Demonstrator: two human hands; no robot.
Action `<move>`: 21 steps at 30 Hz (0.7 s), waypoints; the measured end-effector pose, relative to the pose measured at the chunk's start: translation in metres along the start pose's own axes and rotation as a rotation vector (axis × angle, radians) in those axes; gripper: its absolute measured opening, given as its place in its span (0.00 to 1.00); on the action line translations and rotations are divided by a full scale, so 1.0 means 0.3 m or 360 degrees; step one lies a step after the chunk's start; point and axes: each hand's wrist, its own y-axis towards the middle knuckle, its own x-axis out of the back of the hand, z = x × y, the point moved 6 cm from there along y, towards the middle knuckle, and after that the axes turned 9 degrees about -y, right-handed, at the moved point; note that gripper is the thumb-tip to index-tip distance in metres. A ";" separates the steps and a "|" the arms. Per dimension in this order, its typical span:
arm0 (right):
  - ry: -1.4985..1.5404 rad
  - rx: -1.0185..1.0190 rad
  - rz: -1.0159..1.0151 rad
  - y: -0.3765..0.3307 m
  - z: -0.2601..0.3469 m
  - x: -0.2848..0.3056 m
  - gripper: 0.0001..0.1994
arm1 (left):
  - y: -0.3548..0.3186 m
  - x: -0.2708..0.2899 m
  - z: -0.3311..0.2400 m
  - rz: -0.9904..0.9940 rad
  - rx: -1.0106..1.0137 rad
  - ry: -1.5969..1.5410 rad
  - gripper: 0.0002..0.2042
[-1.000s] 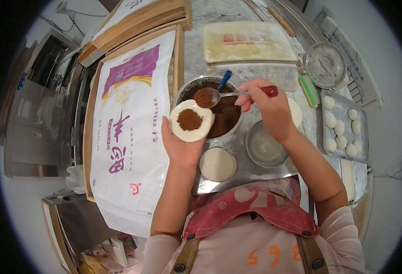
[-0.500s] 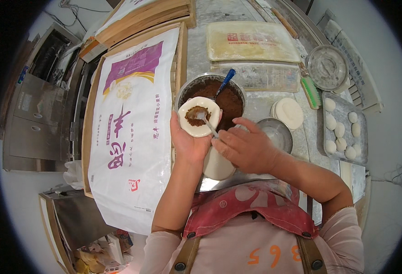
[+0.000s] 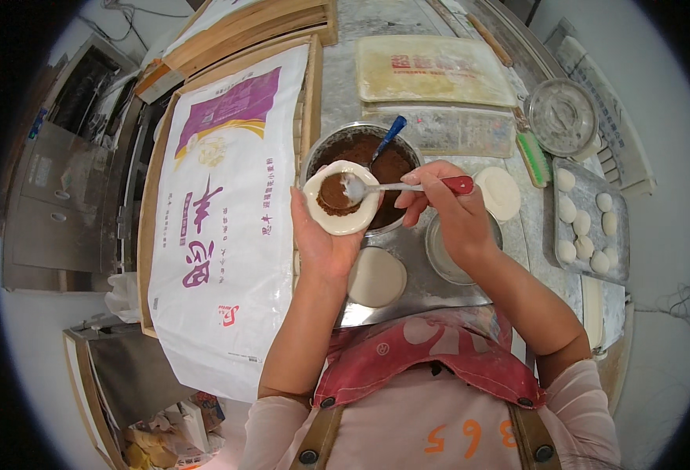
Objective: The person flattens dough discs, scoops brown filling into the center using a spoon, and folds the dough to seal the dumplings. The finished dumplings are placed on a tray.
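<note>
My left hand [image 3: 321, 247] cups a round dough wrapper [image 3: 342, 198] in its palm, fingers curled up under the rim so the grip is closed on it, and a mound of brown filling [image 3: 334, 193] already sits in the middle. My right hand [image 3: 447, 207] pinches the red handle of a metal spoon [image 3: 404, 186], its grip closed on that; the bowl of the spoon rests on the filling, pressing it into the wrapper. I judge this as the filling step, nearly done: the next move calls for lifting the spoon clear without dragging filling onto the rim, then gathering the edge of the wrapper shut. Just beyond the wrapper stands the steel bowl of brown filling [image 3: 396, 164] with a blue-handled tool [image 3: 386, 139] leaning in it. Below my left grip lies a flat disc of dough [image 3: 376, 276] on the tabletop [image 3: 439, 286], and under my right wrist a small steel bowl [image 3: 437, 254]. Farther right, another flat disc [image 3: 499, 192], then a tray of dough balls [image 3: 592, 219]. To the left lies a big flour sack [image 3: 227, 211].
</note>
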 end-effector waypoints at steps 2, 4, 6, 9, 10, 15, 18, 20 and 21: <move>0.0027 -0.0090 0.0000 0.007 -0.042 0.003 0.11 | -0.002 -0.004 0.001 -0.0042 -0.0007 0.0036 0.30; 0.0004 -0.0145 -0.0033 0.010 -0.064 0.007 0.11 | -0.005 -0.008 0.001 -0.0080 -0.0009 0.0060 0.30; 0.0064 -0.0055 -0.0023 0.000 -0.025 -0.018 0.11 | -0.008 -0.002 0.003 -0.0122 -0.0005 0.0070 0.30; -0.0071 -0.0016 0.0006 -0.005 -0.004 -0.046 0.11 | -0.002 0.007 -0.009 -0.0080 -0.0059 0.0120 0.30; -0.0153 -0.0019 0.0019 -0.005 -0.004 -0.049 0.10 | 0.000 0.013 -0.006 -0.0110 -0.0062 0.0123 0.31; 0.0037 -0.0012 0.0009 0.003 -0.014 -0.048 0.11 | 0.003 0.024 -0.017 -0.0129 -0.0106 0.0144 0.31; 0.0189 -0.0036 -0.0188 0.008 -0.007 -0.008 0.11 | -0.005 0.008 -0.046 0.0024 -0.0078 0.0098 0.32; 0.0198 -0.0085 -0.0282 0.003 -0.021 0.033 0.11 | -0.016 0.021 -0.085 -0.0051 -0.0180 0.0095 0.32; 0.0176 -0.0104 -0.0284 -0.003 -0.044 0.052 0.11 | -0.022 0.027 -0.107 -0.0087 -0.0230 0.0096 0.32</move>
